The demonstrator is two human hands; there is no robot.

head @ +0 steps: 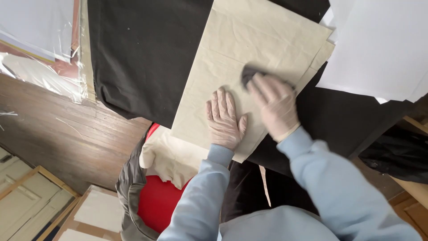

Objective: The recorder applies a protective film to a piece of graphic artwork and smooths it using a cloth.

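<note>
While the left hand lies flat with its fingers spread wide, pinning the large cream sheet of paper to the black cloth over the counter, the right hand presses a small dark pad against the sheet, its fingers curled over it. Both hands wear thin pale gloves. The pad sits near the sheet's middle, at about one o'clock from the left hand and just beside it. A second cream sheet shows under the top one at its three o'clock edge. White sheets lie at two o'clock, well apart from the hands. How much of the surface has been rubbed cannot be told: the paper looks evenly cream, with only fold creases, so I judge the work somewhere midway, the upper half perhaps left. A red seat with draped cloth stands at seven o'clock above the wooden floor.
</note>
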